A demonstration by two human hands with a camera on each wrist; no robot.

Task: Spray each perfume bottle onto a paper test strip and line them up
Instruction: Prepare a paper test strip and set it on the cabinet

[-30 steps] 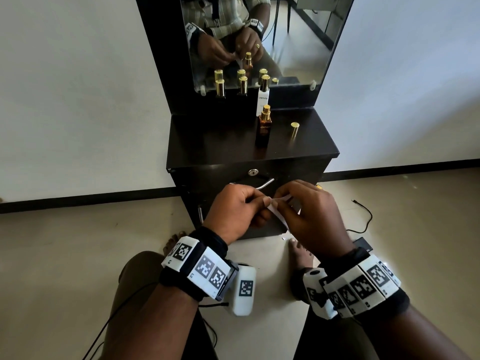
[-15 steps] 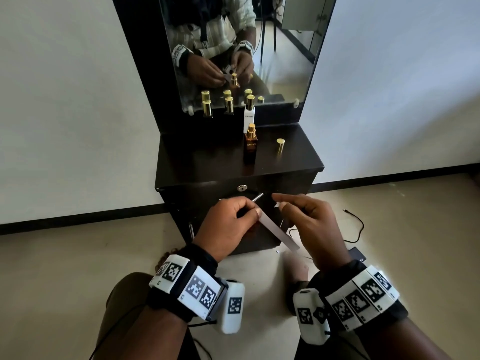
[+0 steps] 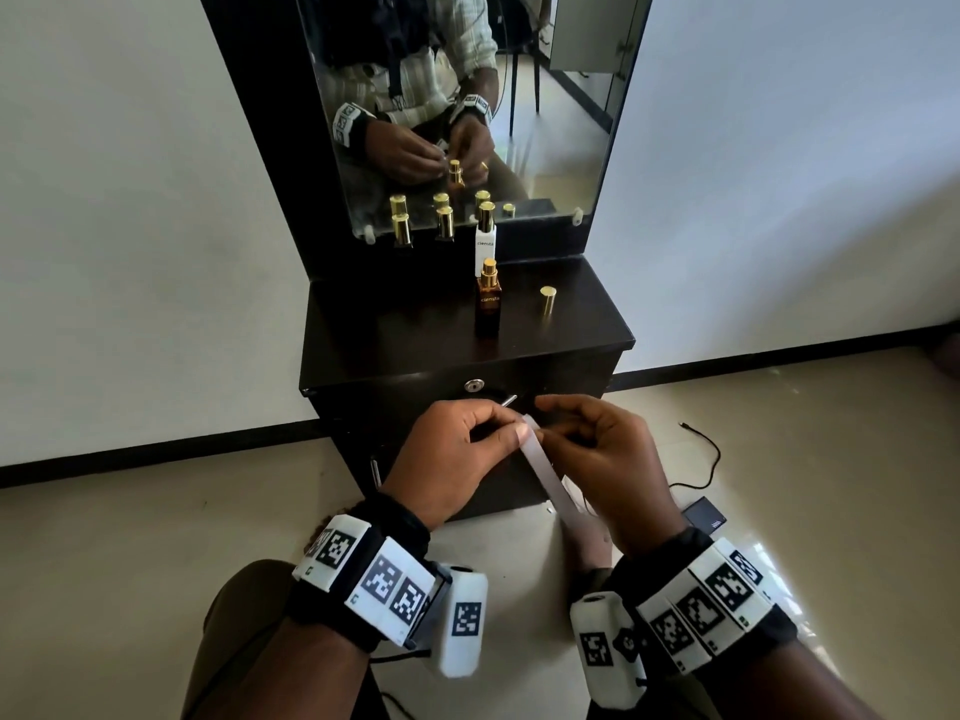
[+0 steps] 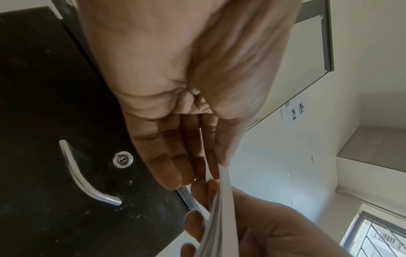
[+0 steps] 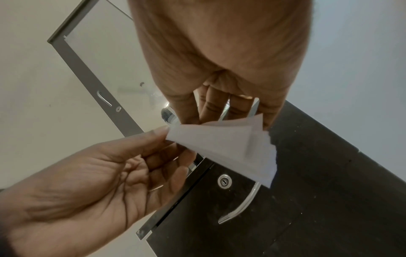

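Observation:
A white paper test strip (image 3: 551,475) slants down between my hands in front of the drawer. My left hand (image 3: 519,433) pinches its top end between thumb and forefinger. My right hand (image 3: 553,423) has curled fingers on the same end; in the right wrist view its fingers (image 5: 211,107) hold folded white paper (image 5: 222,144). On the dark dresser top (image 3: 395,335) stands an uncapped amber perfume bottle (image 3: 488,301), with its gold cap (image 3: 547,298) to the right. A white bottle (image 3: 485,241) and two dark gold-capped bottles (image 3: 401,231) line the mirror.
The mirror (image 3: 550,148) rises behind the bottles. A drawer with a lock (image 3: 474,385) and metal handle (image 4: 83,175) faces my hands. A black cable (image 3: 706,459) and a small dark device (image 3: 704,517) lie on the floor at right. My knees are below.
A long strip has been drawn out and now hangs from my left pinch. My right fingers have come back to its top end. The head view has tilted.

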